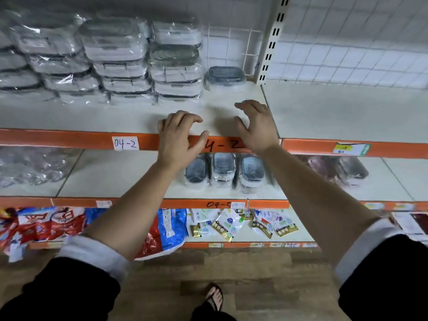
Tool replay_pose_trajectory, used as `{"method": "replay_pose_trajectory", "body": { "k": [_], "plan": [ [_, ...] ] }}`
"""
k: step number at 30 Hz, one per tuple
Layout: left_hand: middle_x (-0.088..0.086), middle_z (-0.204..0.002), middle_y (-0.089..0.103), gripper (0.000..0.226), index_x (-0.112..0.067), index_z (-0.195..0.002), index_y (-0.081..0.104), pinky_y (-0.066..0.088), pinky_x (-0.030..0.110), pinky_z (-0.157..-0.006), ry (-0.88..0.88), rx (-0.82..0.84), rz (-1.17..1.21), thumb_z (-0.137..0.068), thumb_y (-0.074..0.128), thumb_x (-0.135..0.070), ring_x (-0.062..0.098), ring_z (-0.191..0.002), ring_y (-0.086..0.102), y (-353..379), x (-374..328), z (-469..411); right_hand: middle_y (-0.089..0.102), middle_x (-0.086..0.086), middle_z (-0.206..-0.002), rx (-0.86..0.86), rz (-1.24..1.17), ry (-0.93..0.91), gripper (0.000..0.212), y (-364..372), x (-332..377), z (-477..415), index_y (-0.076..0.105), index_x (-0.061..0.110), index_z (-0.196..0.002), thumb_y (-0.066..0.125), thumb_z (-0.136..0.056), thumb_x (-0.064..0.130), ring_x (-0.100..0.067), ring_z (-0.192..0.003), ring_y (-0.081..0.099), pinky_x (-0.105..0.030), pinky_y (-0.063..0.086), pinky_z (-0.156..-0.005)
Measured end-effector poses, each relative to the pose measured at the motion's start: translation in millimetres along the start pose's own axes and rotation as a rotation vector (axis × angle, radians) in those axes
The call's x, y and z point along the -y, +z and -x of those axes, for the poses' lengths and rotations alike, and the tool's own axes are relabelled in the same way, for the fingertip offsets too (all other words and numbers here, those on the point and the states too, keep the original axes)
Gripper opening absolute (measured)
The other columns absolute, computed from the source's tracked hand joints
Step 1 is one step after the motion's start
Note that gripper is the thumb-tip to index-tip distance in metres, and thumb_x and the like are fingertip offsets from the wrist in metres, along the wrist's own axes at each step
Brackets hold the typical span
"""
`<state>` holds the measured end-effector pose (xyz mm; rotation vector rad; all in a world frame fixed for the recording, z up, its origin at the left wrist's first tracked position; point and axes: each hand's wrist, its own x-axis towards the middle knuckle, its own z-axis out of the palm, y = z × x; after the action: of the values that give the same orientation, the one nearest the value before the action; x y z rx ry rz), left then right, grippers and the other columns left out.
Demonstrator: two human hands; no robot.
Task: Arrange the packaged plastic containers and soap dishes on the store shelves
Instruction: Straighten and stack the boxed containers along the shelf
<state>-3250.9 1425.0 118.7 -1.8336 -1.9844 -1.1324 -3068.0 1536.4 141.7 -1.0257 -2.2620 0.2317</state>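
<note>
Stacks of plastic-wrapped white containers with grey lids [115,59] fill the left and middle of the upper shelf [324,112]. A single wrapped container with a grey lid [225,76] stands alone to their right, by the shelf upright. On the shelf below, three wrapped grey-lidded containers [223,171] stand side by side. My left hand [178,137] and my right hand [257,126] hover over the front of the upper shelf, fingers spread and loosely curved, holding nothing.
A slotted metal upright [272,42] divides the shelf bays; the wire grid back panel [359,54] lies behind. Clear wrapped items [30,165] sit lower left, darker wrapped ones [340,169] lower right. Bagged goods [58,225] and sachets [243,223] fill the bottom shelf. Wooden floor below.
</note>
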Motion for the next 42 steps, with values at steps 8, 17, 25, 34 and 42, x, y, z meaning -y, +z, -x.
{"method": "replay_pose_trajectory", "body": {
  "k": [8,17,25,34,42],
  "plan": [
    [0.005,-0.088,0.064,0.024,-0.01,-0.088,0.069,0.036,0.038,-0.075,0.125,0.157,0.07,-0.086,0.056,-0.03,0.029,-0.085,0.06,25.0,-13.1,116.6,0.062,-0.015,-0.094,-0.152,0.04,-0.052,0.017,13.3,-9.4,115.8,0.067,0.004,-0.097,0.057,-0.088,0.015,-0.031,-0.09,0.052,-0.038,0.041,-0.081],
    [0.01,-0.106,0.068,0.028,-0.006,-0.109,0.068,0.044,0.041,-0.087,-0.181,0.449,0.024,-0.092,0.059,-0.025,0.032,-0.101,0.062,107.9,28.4,167.6,0.045,-0.014,-0.147,0.229,0.075,0.35,0.049,92.2,-87.9,177.0,0.056,0.01,-0.136,0.065,-0.09,0.025,-0.042,-0.133,0.035,-0.044,0.032,-0.109],
    [0.012,-0.155,0.034,0.06,-0.006,-0.147,0.037,0.031,0.04,-0.113,-0.213,0.53,-0.147,-0.094,0.056,-0.026,0.028,-0.142,0.033,189.8,84.5,141.1,0.017,-0.002,-0.163,0.264,0.13,0.438,0.067,150.4,-139.5,157.7,0.032,0.025,-0.152,0.055,-0.093,0.048,-0.036,-0.15,0.0,-0.051,0.02,-0.117],
    [0.011,-0.155,0.027,0.058,-0.023,-0.133,0.051,0.032,0.046,-0.109,-0.354,0.398,-0.201,-0.085,0.063,-0.053,0.04,-0.139,0.029,243.8,115.6,134.0,0.033,-0.01,-0.155,0.077,0.183,0.394,0.062,184.5,-163.7,138.8,0.052,0.021,-0.139,0.06,-0.087,0.054,-0.044,-0.142,0.023,-0.052,0.026,-0.114],
    [0.02,-0.147,0.035,0.039,-0.009,-0.121,0.059,0.035,0.046,-0.106,-0.349,0.264,-0.129,-0.088,0.063,-0.03,0.042,-0.127,0.04,240.7,108.0,145.4,0.036,-0.004,-0.152,0.073,0.216,0.393,0.051,187.6,-169.6,139.4,0.052,0.025,-0.137,0.055,-0.092,0.047,-0.034,-0.133,0.038,-0.033,0.025,-0.103]
  ]
}}
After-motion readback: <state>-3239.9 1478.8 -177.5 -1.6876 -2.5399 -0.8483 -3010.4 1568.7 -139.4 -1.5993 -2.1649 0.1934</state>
